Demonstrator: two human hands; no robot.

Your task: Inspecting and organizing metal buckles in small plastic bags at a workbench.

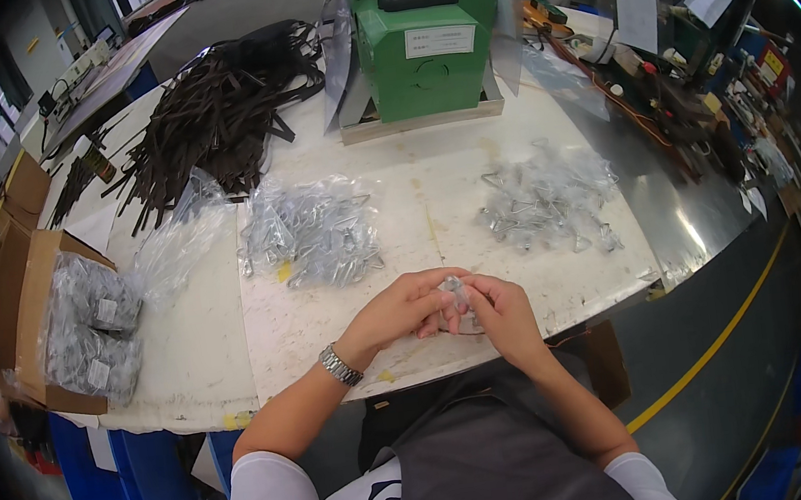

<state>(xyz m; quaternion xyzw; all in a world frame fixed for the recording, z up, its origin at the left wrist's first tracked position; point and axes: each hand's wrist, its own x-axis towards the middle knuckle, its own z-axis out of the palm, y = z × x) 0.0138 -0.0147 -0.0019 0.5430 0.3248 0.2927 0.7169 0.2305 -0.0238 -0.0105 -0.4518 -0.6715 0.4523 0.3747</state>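
Close to the table's near edge, my left hand (398, 314) and my right hand (509, 321) meet with fingers closed around a small clear plastic bag (454, 289). Its contents are mostly hidden by my fingers. Beyond my left hand lies a heap of small clear bags with bent metal wire pieces (315, 232). A second heap of similar bagged metal pieces (553, 198) spreads out beyond my right hand. Both heaps rest apart from my hands on the worn white tabletop (428, 232).
A green machine (424, 65) stands at the far middle. Dark straps (216, 103) are piled at the far left, with a large crumpled clear bag (177, 241) nearer. An open cardboard box (24, 313) holds bagged bundles. Blue bins (101, 482) sit below the table's left edge.
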